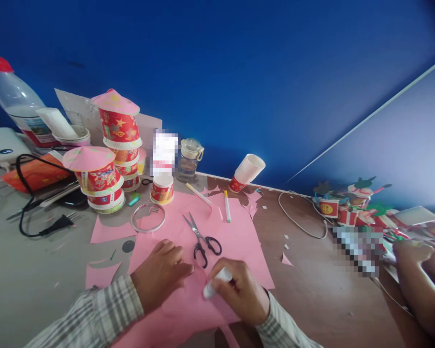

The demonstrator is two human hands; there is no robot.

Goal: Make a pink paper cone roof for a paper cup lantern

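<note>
My right hand (pixel 239 287) is closed around a white glue stick (pixel 217 282), held tilted with its lower end down at the pink paper (pixel 239 241). To its left, my left hand (pixel 161 270) has its fingers curled and pressed on the pink paper; whatever lies under the fingertips is hidden. Just beyond both hands, black-handled scissors (pixel 201 239) lie on the sheet, blades parted. Farther back on it are a yellow-capped marker (pixel 227 207), another pale marker (pixel 199 194) and a roll of tape (pixel 148 217).
Paper-cup towers with pink roofs (pixel 100 181) stand at left, near a black plug (pixel 58 224). A red cup (pixel 162 189), a water bottle (pixel 187 162) and stacked cups (pixel 248 170) line the blue wall. At right, another person's hands (pixel 415 253) are beside cup crafts (pixel 358 203).
</note>
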